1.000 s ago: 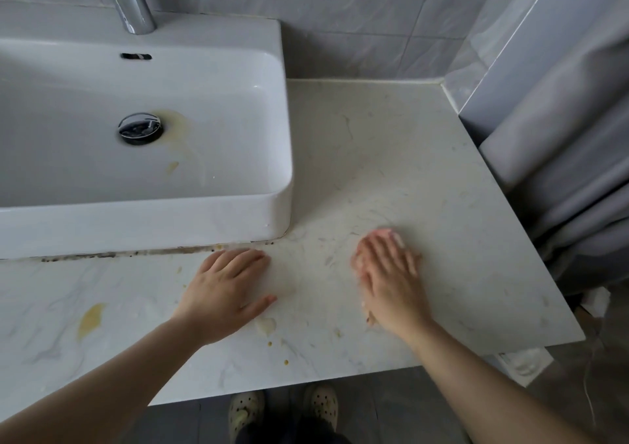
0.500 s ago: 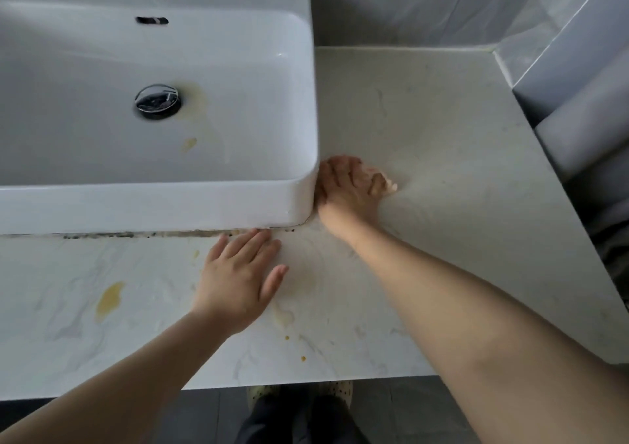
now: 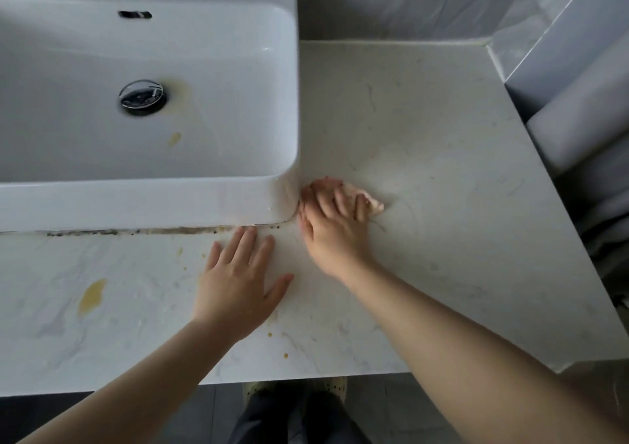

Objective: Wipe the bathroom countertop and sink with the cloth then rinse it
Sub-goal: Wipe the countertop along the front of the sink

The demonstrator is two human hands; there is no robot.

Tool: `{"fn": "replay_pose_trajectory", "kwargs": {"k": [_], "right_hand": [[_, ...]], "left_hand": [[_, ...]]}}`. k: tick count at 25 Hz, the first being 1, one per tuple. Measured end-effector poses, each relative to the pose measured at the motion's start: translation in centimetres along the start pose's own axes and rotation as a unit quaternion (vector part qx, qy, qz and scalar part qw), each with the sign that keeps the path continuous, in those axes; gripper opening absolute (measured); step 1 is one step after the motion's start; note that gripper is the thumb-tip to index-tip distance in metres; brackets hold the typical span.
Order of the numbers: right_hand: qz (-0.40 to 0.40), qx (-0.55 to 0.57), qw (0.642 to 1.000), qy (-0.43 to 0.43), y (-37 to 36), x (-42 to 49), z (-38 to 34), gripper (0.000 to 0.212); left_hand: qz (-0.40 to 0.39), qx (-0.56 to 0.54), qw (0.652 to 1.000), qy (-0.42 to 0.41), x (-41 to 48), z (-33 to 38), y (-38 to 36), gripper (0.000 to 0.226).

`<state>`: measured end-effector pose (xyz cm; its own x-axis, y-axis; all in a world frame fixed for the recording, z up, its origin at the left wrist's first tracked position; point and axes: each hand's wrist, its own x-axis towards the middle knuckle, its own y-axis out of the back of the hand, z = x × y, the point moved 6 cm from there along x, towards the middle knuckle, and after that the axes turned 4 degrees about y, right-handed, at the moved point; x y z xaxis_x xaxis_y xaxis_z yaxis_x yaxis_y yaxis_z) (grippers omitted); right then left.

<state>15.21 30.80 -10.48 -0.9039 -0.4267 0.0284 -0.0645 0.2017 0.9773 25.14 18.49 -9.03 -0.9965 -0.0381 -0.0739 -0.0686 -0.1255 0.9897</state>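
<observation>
The right hand [image 3: 335,227] pressed flat on the cloth [image 3: 369,202], right beside the sink [image 3: 286,188] corner. The left hand [image 3: 238,280] lay open and empty on the bench [image 3: 442,144]. Yellow spots [image 3: 91,295] sat far to the left, nearer the left hand.

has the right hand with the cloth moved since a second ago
Yes. The right hand slid the cloth left and away across the countertop, now against the sink corner.

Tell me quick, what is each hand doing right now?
Left hand: open, flat on the countertop, holding nothing.
Right hand: fingers pressing the cloth down beside the sink.
</observation>
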Motion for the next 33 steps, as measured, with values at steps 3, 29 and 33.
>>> {"fn": "replay_pose_trajectory", "kwargs": {"k": [3,29,33], "right_hand": [[-0.011,-0.028,0.999,-0.013,1.4,-2.5,7.1,0.052],[-0.004,-0.024,1.0,0.011,3.2,-13.2,10.1,0.056],[0.024,0.009,0.961,-0.277,5.3,-18.4,24.6,0.066]], "left_hand": [[-0.007,-0.009,0.998,0.063,0.5,1.1,-0.4,0.063],[-0.104,0.03,0.988,0.107,1.6,8.8,-2.4,0.093],[-0.107,0.049,0.989,0.091,1.3,8.7,-2.2,0.098]]}}
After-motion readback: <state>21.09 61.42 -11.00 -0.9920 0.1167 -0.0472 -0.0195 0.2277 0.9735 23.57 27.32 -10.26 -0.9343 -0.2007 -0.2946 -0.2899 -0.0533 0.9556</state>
